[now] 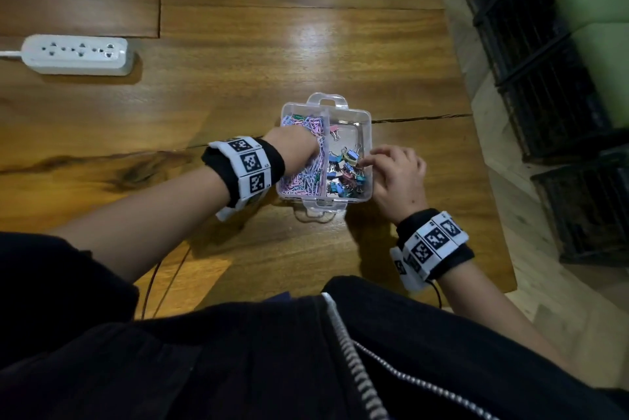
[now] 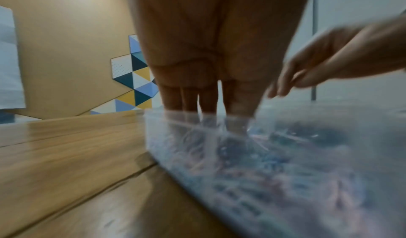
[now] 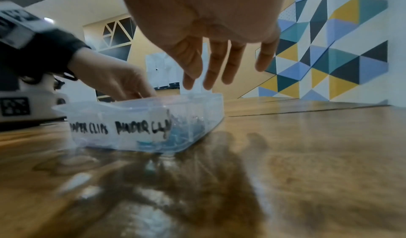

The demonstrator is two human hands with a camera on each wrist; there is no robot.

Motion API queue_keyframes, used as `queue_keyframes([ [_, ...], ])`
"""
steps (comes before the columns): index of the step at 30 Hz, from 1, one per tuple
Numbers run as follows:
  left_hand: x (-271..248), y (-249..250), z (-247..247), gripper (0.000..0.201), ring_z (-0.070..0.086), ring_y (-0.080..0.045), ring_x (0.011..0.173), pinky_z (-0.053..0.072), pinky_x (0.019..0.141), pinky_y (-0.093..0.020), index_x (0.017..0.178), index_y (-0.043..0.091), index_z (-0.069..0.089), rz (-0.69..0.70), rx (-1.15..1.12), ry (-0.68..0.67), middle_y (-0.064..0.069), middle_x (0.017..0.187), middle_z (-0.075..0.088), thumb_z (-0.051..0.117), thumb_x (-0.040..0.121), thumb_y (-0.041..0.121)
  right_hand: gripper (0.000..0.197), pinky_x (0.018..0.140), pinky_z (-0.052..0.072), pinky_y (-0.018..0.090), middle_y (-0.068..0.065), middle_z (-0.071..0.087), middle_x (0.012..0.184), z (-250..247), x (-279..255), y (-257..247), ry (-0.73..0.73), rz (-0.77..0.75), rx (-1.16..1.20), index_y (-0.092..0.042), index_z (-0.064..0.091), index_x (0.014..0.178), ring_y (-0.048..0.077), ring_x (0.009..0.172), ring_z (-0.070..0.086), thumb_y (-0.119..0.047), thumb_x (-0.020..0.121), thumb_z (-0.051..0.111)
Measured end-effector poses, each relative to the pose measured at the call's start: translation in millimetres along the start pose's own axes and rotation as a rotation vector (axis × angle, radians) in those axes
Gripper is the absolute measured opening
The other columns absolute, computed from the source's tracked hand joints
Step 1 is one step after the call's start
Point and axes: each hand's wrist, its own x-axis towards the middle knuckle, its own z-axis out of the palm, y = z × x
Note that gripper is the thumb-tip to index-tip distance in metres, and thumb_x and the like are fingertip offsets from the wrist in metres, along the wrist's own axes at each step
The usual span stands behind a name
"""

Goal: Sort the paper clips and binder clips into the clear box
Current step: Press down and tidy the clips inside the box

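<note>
The clear box (image 1: 369,120) stands on the wooden table and has two compartments. Pastel paper clips (image 1: 303,181) fill the left one, and coloured binder clips (image 1: 343,176) lie in the right one. My left hand (image 1: 296,147) reaches down into the paper clip side with its fingers (image 2: 208,99) straight and close together; the fingertips are blurred behind the box wall (image 2: 241,172). My right hand (image 1: 396,174) hovers at the box's right wall. Its fingers (image 3: 215,68) hang spread and relaxed over the binder clips and hold nothing. A handwritten label (image 3: 118,129) on the box names both compartments.
A white power strip (image 1: 76,53) lies at the far left of the table. Black crates (image 1: 544,79) stand on the floor beyond the table's right edge. A recessed wooden panel (image 1: 78,4) sits at the top left.
</note>
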Motion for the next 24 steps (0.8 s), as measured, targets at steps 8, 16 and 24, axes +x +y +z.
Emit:
queue_keyframes([
  [8, 1, 6, -1, 0.055, 0.026, -0.029, 0.138, 0.039, 0.106, -0.041, 0.143, 0.006, 0.025, -0.032, 0.115, -0.044, -0.018, 0.150, 0.021, 0.043, 0.091, 0.007, 0.023, 0.110, 0.016, 0.048, 0.005, 0.037, 0.142, 5, 7, 1, -0.120, 0.085, -0.052, -0.020, 0.066, 0.103, 0.028, 0.131, 0.024, -0.011, 0.087, 0.051],
  [16, -15, 19, 13, 0.050, 0.040, -0.028, 0.126, 0.043, 0.102, -0.041, 0.141, 0.006, 0.030, 0.056, 0.199, -0.175, -0.016, 0.144, 0.032, 0.043, 0.093, 0.016, 0.024, 0.111, 0.015, 0.045, 0.004, 0.034, 0.143, 5, 8, 2, -0.146, 0.119, -0.030, -0.021, 0.065, 0.106, 0.027, 0.132, 0.021, -0.013, 0.087, 0.051],
  [24, -14, 16, 9, 0.045, 0.038, -0.026, 0.128, 0.039, 0.102, -0.040, 0.131, 0.013, 0.045, 0.004, 0.344, 0.029, -0.010, 0.138, 0.042, 0.054, 0.089, 0.028, 0.026, 0.110, 0.020, 0.049, 0.002, 0.035, 0.143, 2, 11, 5, -0.097, 0.162, 0.157, -0.023, 0.070, 0.093, 0.026, 0.131, 0.024, -0.008, 0.084, 0.051],
])
